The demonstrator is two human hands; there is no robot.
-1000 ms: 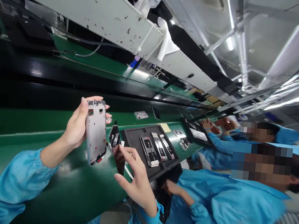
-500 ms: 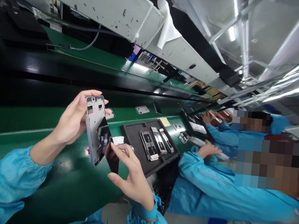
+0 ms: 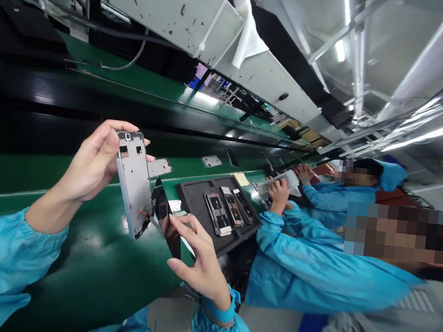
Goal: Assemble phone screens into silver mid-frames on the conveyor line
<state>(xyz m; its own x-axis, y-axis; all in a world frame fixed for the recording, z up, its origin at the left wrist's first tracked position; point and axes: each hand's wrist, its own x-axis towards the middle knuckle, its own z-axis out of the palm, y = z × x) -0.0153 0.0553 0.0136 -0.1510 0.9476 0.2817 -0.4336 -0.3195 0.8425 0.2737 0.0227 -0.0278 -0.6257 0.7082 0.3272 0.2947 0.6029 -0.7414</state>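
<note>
My left hand (image 3: pixel 97 161) grips a silver phone frame (image 3: pixel 135 180) by its upper end, thumb on one edge and fingers behind. The frame stands tilted, its bare inner side with square cutouts facing me. Close to its lower right edge, my right hand (image 3: pixel 198 253) holds a dark, glossy phone screen (image 3: pixel 165 215) with the fingers on its near face; whatever grips its back is hidden. A narrow gap shows between screen and frame at the top; lower down I cannot tell whether they touch. Behind the frame, another silver phone plate (image 3: pixel 160 167) lies on the green bench.
A black foam tray (image 3: pixel 191 197) to the right holds several phone parts (image 3: pixel 218 213). Beyond it lie a yellow paper (image 3: pixel 240 179) and another plate (image 3: pixel 211 161). A co-worker in blue (image 3: pixel 294 263) sits close on the right, a clear plastic piece (image 3: pixel 283 183) in hand.
Both pieces have shifted apart, the frame moving left and slightly up with my left hand, the screen a little right. The co-worker's hand has risen forward with the clear plastic piece.
</note>
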